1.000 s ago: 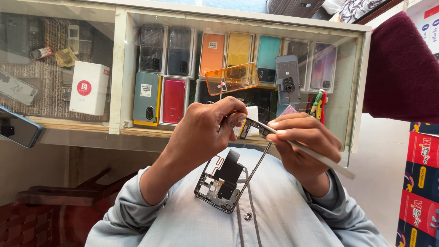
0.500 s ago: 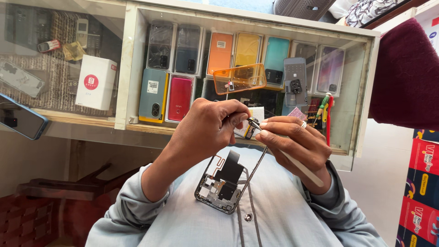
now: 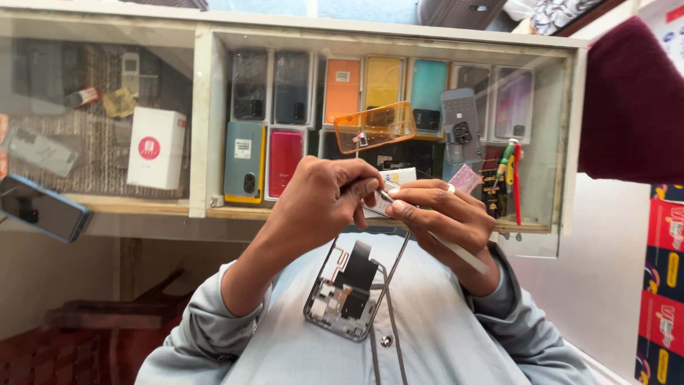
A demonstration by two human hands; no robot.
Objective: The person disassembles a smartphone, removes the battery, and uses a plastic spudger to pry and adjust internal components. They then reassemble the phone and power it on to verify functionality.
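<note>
My left hand [image 3: 320, 203] and my right hand [image 3: 442, 217] meet in front of my chest. Between them is a small silvery part [image 3: 380, 204], pinched in my left fingers. My right hand grips a slim metal tool [image 3: 463, 255] with its tip on the part. Below the hands an opened phone frame [image 3: 349, 292] with bare inner boards lies on my light blue shirt [image 3: 442, 342].
A glass display case [image 3: 203, 121] holds several coloured phone boxes [image 3: 246, 160], a white box [image 3: 155, 148] and a clear orange phone cover [image 3: 375, 127]. Screwdrivers [image 3: 509, 171] stand at its right end. A phone [image 3: 39, 207] lies at the left; red cartons [image 3: 666, 285] are stacked at the right.
My right fingers have closed in a little on the small part and the tool has tilted lower. The phone frame has stayed on my shirt.
</note>
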